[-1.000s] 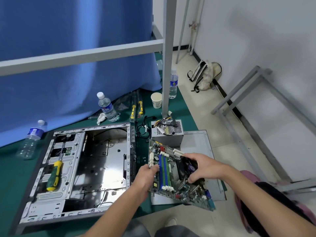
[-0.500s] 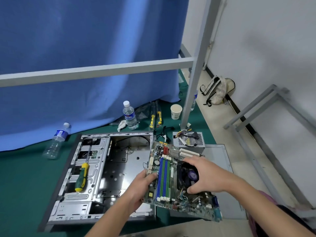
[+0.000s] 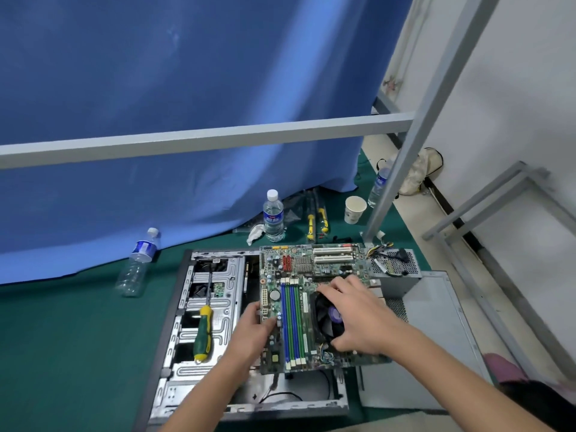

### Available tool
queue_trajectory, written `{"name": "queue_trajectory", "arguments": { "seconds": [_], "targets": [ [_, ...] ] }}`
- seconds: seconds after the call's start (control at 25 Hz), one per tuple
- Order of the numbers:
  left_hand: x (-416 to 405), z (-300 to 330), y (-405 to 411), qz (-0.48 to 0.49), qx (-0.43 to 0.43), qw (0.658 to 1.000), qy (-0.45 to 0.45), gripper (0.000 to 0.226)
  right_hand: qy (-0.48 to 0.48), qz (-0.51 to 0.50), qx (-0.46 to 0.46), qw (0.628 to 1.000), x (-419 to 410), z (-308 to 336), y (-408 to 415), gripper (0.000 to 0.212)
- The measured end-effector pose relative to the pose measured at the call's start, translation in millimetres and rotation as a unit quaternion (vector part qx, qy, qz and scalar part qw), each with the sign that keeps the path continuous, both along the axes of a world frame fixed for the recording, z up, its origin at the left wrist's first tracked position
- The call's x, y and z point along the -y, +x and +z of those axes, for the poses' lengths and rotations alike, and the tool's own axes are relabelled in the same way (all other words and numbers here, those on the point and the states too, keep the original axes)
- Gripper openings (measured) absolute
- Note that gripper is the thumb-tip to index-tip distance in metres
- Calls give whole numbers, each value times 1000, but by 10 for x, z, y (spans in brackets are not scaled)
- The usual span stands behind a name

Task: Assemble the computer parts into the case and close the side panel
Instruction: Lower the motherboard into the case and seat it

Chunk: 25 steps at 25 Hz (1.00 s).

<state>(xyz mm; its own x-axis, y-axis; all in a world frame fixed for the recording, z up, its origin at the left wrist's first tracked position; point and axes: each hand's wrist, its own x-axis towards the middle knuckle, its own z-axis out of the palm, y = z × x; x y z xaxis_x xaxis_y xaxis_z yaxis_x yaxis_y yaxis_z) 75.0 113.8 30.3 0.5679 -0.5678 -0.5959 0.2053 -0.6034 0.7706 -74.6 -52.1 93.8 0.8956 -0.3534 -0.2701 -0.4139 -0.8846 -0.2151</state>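
Both hands are holding the motherboard (image 3: 307, 304) over the open case (image 3: 187, 310): left hand (image 3: 254, 333) pinching its left edge, right hand (image 3: 358, 316) gripping the cooler fan (image 3: 325, 316). A screwdriver (image 3: 203, 333) is lying on the case's drive bays, the power supply (image 3: 394, 265) and side panel (image 3: 436, 332) sitting right of the case, a water bottle (image 3: 273, 217) standing behind it.

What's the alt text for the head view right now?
Two hands hold a motherboard over an open computer case: left hand grips its left edge, right hand grips the CPU fan. A green-yellow screwdriver lies in the case.
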Motion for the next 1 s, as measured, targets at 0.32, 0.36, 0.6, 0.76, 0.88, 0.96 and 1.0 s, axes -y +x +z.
{"name": "queue_trajectory", "arguments": {
  "seconds": [0.32, 0.36, 0.6, 0.76, 0.88, 0.96, 1.0],
  "targets": [
    [-92, -100, 659, -97, 261, 956, 94, 49, 18, -19, -32, 999, -160, -165, 719, 104],
    [-91, -109, 716, -117, 281, 946, 108, 49, 15, -17, -42, 999, -166, -188, 793, 104],
    [-29, -247, 970, -240, 402, 860, 203, 35, 4, -17, -80, 997, -124, -340, 1094, 104],
    [-12, -376, 1078, -283, 431, 830, 214, 34, -12, -11, -96, 995, -109, -460, 1153, 105],
    [25, -452, 1110, -291, 437, 828, 198, 36, -24, -10, -95, 995, -64, -508, 1185, 104],
    [30, -476, 1110, -290, 440, 828, 191, 35, -25, -12, -95, 995, -47, -530, 1180, 104],
    [24, -498, 1110, -290, 444, 827, 190, 33, -23, -17, -91, 995, -52, -546, 1165, 105]
  ]
}}
